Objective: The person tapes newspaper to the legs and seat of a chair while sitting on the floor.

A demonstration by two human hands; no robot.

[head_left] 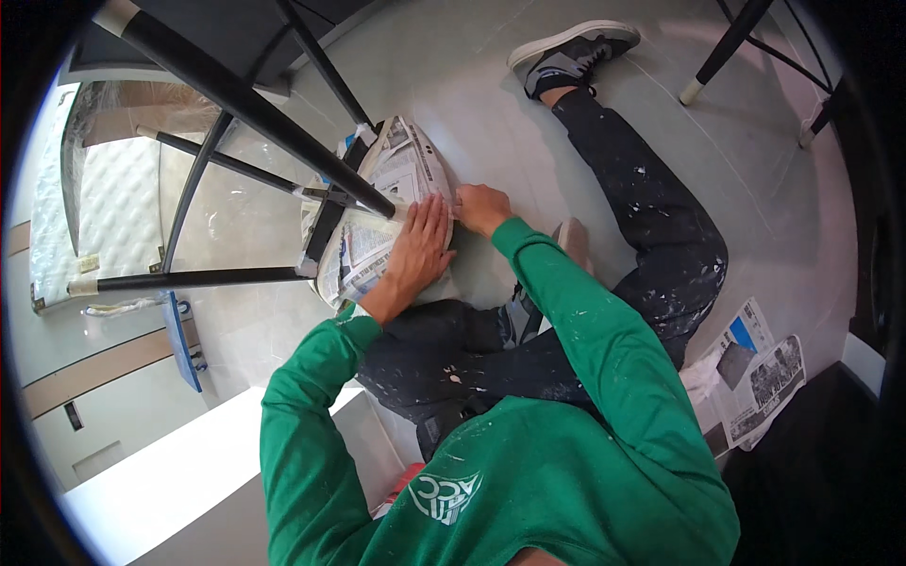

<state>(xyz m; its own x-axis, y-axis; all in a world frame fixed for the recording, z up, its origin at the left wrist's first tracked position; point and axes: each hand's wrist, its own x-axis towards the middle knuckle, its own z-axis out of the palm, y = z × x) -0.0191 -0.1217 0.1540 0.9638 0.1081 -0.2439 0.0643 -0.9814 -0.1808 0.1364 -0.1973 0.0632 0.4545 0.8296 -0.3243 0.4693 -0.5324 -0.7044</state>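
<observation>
A stool or chair with black legs (pixel 255 102) lies tipped over in front of me, its pale-tipped legs pointing up and to the left. Sheets of newspaper (pixel 363 243) cover its seat, with the black frame under the seat showing between them. My left hand (pixel 422 238) rests flat on the newspaper, fingers stretched out, close to the base of one leg. At the covering's right edge, my right hand (pixel 482 208) is closed, its fingertips pinching the newspaper's rim. Parts of the fingertips are hidden.
More black furniture legs (pixel 727 52) stand at the upper right. Loose newspaper sheets (pixel 755 377) lie on the floor at right. On the left are a blue board with small wheels (pixel 181 344), a white quilted panel (pixel 118 203) and a white box-like surface (pixel 189 472). My legs flank the work.
</observation>
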